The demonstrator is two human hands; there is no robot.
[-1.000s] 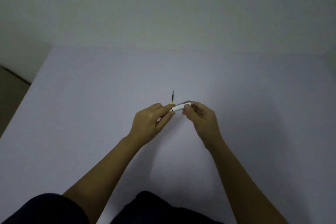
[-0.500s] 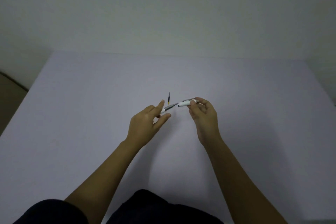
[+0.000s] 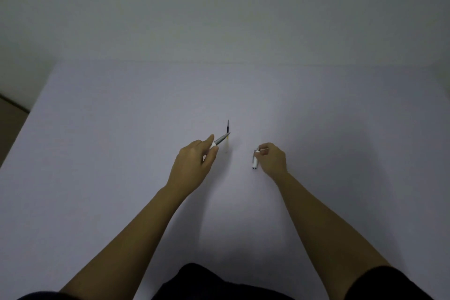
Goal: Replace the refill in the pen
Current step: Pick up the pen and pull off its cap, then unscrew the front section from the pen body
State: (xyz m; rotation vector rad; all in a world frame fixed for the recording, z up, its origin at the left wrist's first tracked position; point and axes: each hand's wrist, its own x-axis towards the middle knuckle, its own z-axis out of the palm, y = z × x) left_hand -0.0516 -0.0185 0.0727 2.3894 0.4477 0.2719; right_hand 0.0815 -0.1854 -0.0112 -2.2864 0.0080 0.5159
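Observation:
The pen is in two parts. My left hand grips the front half of the pen, a white grip with a grey metal refill sticking out up and to the right. My right hand pinches the white rear barrel by its clip end, the barrel pointing down at the table. A loose refill, dark with a yellow end, lies on the table just beyond the left hand's pen tip.
The pale lilac table runs to a plain wall at the back. Its left edge drops to a brown floor. My dark clothing shows at the bottom of the view.
The two pen halves have come apart. My right hand has carried the rear barrel to the right and down toward the table; my left hand keeps the front half with the refill.

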